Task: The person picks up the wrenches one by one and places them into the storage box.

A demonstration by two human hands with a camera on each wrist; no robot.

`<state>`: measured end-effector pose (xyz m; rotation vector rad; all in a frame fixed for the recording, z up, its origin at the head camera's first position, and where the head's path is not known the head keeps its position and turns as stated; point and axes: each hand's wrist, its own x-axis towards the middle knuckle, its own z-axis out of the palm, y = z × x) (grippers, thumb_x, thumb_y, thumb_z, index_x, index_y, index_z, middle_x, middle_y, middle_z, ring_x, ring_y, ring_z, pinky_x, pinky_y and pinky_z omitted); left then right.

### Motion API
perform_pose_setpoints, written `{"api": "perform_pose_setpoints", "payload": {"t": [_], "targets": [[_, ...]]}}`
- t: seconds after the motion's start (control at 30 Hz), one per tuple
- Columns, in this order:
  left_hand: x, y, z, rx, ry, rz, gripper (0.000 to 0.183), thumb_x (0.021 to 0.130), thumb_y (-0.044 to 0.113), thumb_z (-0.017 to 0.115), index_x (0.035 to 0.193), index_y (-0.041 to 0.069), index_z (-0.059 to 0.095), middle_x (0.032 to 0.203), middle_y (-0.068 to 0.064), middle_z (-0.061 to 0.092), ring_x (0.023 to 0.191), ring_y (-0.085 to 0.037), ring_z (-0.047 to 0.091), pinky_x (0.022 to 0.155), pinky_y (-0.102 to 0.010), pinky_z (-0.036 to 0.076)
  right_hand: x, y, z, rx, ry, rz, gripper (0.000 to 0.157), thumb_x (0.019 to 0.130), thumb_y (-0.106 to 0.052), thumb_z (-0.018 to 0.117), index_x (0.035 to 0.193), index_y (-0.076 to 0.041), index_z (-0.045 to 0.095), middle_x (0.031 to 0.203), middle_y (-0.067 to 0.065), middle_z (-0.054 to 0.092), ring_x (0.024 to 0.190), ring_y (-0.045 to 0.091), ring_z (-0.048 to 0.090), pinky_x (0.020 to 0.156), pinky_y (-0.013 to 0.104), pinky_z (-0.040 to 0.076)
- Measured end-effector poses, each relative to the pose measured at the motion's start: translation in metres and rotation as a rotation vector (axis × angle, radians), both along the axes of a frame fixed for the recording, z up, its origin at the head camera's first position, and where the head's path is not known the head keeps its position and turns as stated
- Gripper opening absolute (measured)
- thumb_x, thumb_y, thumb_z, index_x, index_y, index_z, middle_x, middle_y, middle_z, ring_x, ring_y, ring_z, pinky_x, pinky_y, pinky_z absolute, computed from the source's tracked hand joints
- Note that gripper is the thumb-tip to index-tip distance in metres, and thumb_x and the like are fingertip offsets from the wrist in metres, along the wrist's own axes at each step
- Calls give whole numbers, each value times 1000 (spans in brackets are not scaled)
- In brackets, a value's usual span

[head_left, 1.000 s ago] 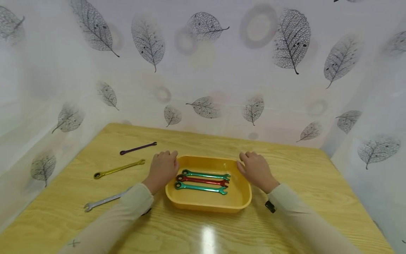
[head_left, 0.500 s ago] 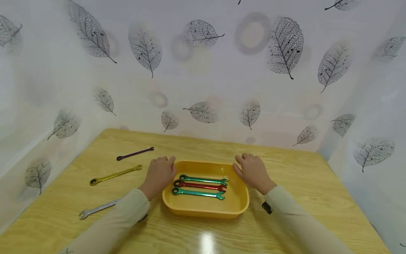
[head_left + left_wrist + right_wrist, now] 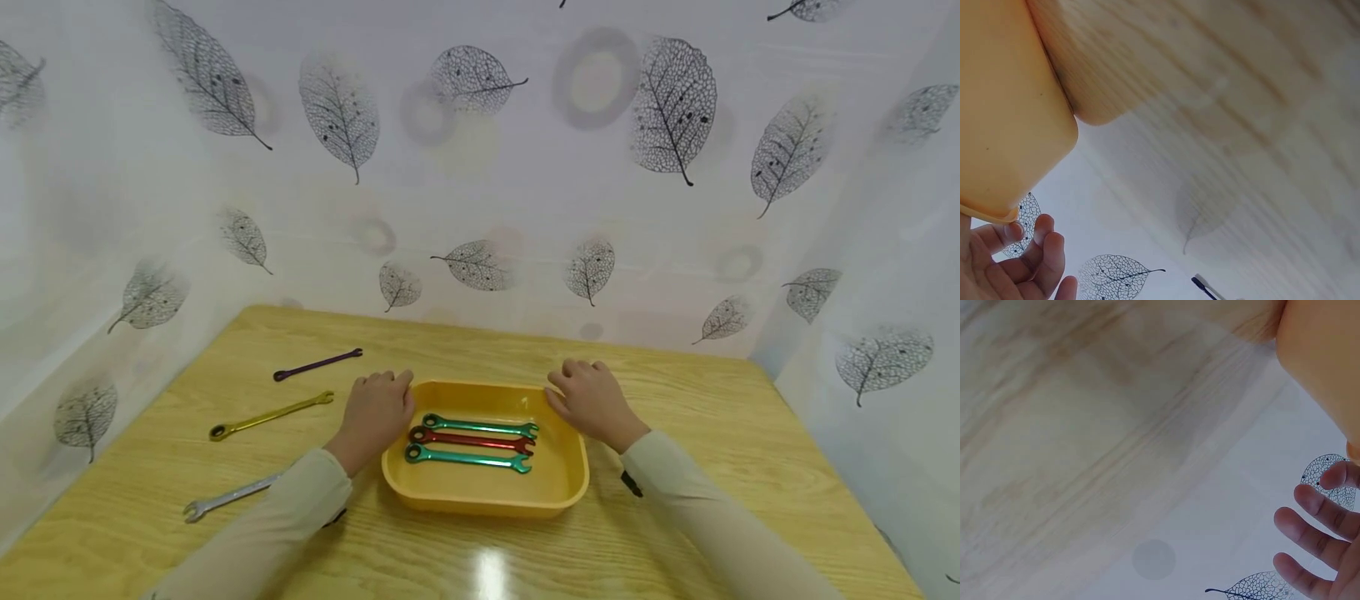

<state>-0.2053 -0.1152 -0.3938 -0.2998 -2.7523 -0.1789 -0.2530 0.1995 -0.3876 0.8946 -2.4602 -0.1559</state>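
Note:
A yellow plastic tray [image 3: 487,496] sits on the table with three combination wrenches lying side by side in it. The far one is a green wrench [image 3: 483,427], the middle one a red wrench [image 3: 474,439], the near one a teal wrench [image 3: 468,457]. At the tray's far left corner, my left hand [image 3: 375,412] grips the rim, its index finger under the lip in the left wrist view. My right hand [image 3: 592,402] holds the rim at the far right corner; its thumb is on the rim, and the other fingers curl loosely outside, as the right wrist view shows.
Left of the tray lie a purple wrench [image 3: 318,364], a yellow wrench [image 3: 270,416] and a silver wrench [image 3: 228,497], the last partly covered by the left sleeve. A leaf-patterned cloth [image 3: 487,192] stands behind the wooden table [image 3: 675,533].
The head view has tilted slightly, so everything sits lower in it. My right hand has shifted a little left along the rim. Tray and wrenches keep their places.

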Motion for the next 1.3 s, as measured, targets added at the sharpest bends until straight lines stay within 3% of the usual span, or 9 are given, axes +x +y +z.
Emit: {"api": "perform_pose_setpoints", "payload": {"t": [0.5,0.63,0.8,1.17,1.3], "targets": [[-3,-2,0,12,0,-31,14,89,16,55,96,7,62,76,-10,62,68,-26,59,68,-45,49,1,-4,-1,-11,-11,12,11,89,-25,59,85,-15,60,74,4,47,67,20,41,62,34,35],[-4,-2,1,2,-22,-39,10,88,17,56,88,8,59,72,-8,59,65,-24,57,66,-43,47,2,-4,-2,-7,1,21,10,88,-24,61,83,-16,61,74,4,46,67,19,39,62,32,32],[-4,-2,5,-31,-59,-44,10,88,18,57,82,9,56,68,-8,56,63,-24,54,64,-41,46,3,-5,-3,18,12,25,10,89,-24,60,84,-16,62,75,4,46,68,19,39,63,32,33],[-5,-7,17,-161,-54,-68,15,88,22,57,83,8,59,71,-10,58,66,-27,56,66,-43,47,1,-4,-3,34,25,28,11,89,-24,59,83,-15,62,76,4,48,69,19,39,63,32,32],[-2,-10,19,-176,-12,-95,17,88,23,58,82,8,56,71,-9,55,66,-26,54,65,-42,46,0,-4,-3,32,25,31,11,89,-23,60,82,-15,62,75,4,47,69,19,38,64,32,31]]}}
